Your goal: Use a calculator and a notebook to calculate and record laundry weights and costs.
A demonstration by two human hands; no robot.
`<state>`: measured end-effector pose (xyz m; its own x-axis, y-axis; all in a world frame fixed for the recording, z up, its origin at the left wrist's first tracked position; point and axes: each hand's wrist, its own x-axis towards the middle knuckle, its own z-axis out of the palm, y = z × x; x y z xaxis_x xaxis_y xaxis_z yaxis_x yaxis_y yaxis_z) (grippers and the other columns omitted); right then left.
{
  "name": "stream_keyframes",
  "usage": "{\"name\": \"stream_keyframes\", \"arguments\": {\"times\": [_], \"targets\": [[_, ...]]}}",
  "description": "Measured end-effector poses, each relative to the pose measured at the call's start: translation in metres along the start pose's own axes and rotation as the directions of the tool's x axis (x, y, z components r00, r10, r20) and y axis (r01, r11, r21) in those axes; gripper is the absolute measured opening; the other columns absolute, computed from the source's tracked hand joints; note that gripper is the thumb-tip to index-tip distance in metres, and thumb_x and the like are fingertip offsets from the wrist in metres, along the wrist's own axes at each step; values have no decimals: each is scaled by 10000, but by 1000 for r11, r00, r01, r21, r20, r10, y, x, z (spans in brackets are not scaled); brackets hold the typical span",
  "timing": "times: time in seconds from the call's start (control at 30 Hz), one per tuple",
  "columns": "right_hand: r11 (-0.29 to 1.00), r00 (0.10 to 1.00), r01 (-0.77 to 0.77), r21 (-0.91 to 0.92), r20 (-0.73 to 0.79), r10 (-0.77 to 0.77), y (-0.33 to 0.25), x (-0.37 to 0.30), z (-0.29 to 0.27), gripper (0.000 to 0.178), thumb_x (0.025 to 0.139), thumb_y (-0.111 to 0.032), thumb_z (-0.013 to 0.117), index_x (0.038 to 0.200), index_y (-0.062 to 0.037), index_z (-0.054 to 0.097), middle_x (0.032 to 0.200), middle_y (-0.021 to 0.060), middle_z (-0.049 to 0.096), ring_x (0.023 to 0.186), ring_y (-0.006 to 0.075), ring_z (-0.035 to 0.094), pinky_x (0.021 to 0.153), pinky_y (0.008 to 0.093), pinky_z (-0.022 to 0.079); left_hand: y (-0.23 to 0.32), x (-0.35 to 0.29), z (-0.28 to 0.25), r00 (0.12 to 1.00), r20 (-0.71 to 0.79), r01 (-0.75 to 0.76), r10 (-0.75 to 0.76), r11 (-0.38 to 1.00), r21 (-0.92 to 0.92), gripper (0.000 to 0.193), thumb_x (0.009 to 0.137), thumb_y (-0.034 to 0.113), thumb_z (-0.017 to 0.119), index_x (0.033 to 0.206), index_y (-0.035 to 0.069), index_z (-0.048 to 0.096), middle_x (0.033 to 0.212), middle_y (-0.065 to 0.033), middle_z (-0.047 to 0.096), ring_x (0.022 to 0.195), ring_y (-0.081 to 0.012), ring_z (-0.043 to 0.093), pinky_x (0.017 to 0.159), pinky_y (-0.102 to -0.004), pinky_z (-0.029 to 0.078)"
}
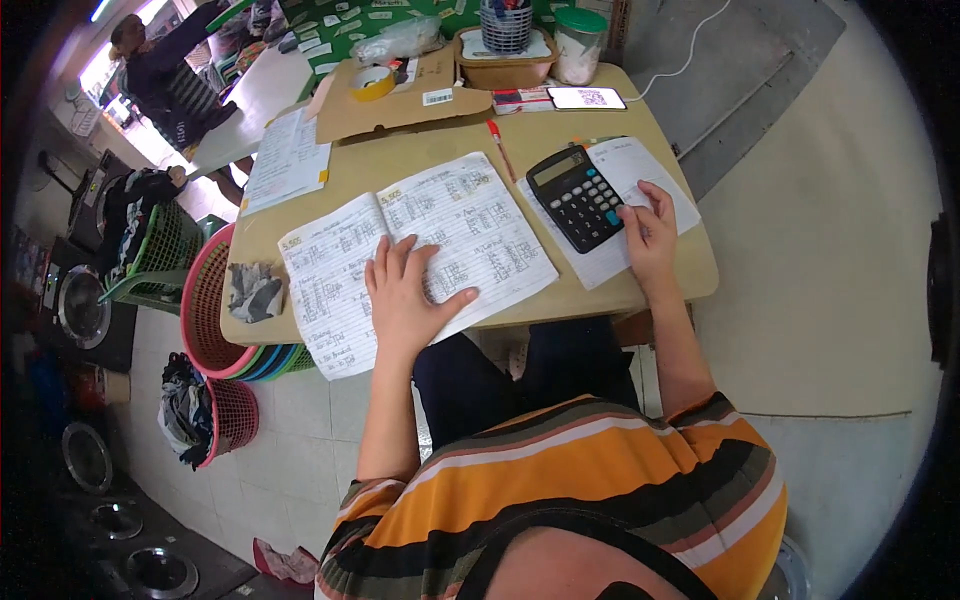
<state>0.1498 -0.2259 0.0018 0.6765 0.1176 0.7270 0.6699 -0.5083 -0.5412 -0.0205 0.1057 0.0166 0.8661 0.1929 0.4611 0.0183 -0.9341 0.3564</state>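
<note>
An open notebook (470, 240) with handwritten columns lies on the desk. My left hand (408, 295) rests on it with fingers spread, thumb toward the right-hand page's lower edge. To its right is a black desktop calculator (575, 198) with grey and blue keys, lying on loose white paper (595, 262). My right hand (650, 235) is at the calculator's right side, thumb by its edge keys and the other fingers loosely bent above the paper. Nothing shows in its grasp. A red pen (501, 150) lies between the notebook and the calculator.
Behind the notebook are a flattened cardboard box (410, 105) with yellow tape (372, 83), a basket (505, 68), a green-lidded jar (578, 48) and a lit phone (587, 98). Laundry baskets (205, 310) stand left of the desk. Another person (170, 80) is at a far counter.
</note>
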Motion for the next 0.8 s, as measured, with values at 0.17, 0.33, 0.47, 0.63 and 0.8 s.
{"name": "stream_keyframes", "arguments": {"times": [0.17,0.33,0.47,0.63,0.8], "targets": [[992,997,38,-124,65,-30,3,-2,1,218,954,-84,680,803,73,692,1221,191,609,1013,238,601,753,330,492,1,-1,3,1000,-1,-9,9,1000,-19,742,670,571,879,1222,125,664,1395,-152,559,1425,-455,373,1174,-589,262],[995,993,-70,68,102,63,4,0,4,132,972,-67,652,941,60,660,1326,193,550,1069,270,605,873,346,519,0,-1,6,1000,12,-3,3,1000,-15,746,670,581,878,1223,126,666,1390,-151,561,1419,-457,381,1175,-594,258],[998,990,-31,53,141,23,3,3,3,125,976,-65,649,1037,45,653,1374,191,515,1120,289,600,948,365,511,0,1,4,1000,-8,-20,20,1000,-17,751,673,582,876,1232,127,667,1390,-152,561,1425,-453,374,1174,-599,259],[990,979,-41,136,205,12,3,1,7,108,957,-77,679,1010,11,711,1422,192,494,1203,313,568,983,383,498,-3,0,2,1000,-3,-6,6,1000,-19,742,674,570,879,1226,120,672,1398,-149,562,1430,-455,365,1171,-583,280],[992,978,-36,120,210,10,-16,-1,2,97,921,-94,715,978,-25,751,1434,182,505,1289,349,524,1074,439,432,-2,0,4,1000,1,-16,16,1000,-6,739,675,573,876,1224,122,673,1401,-147,559,1426,-453,370,1167,-579,287]]}}
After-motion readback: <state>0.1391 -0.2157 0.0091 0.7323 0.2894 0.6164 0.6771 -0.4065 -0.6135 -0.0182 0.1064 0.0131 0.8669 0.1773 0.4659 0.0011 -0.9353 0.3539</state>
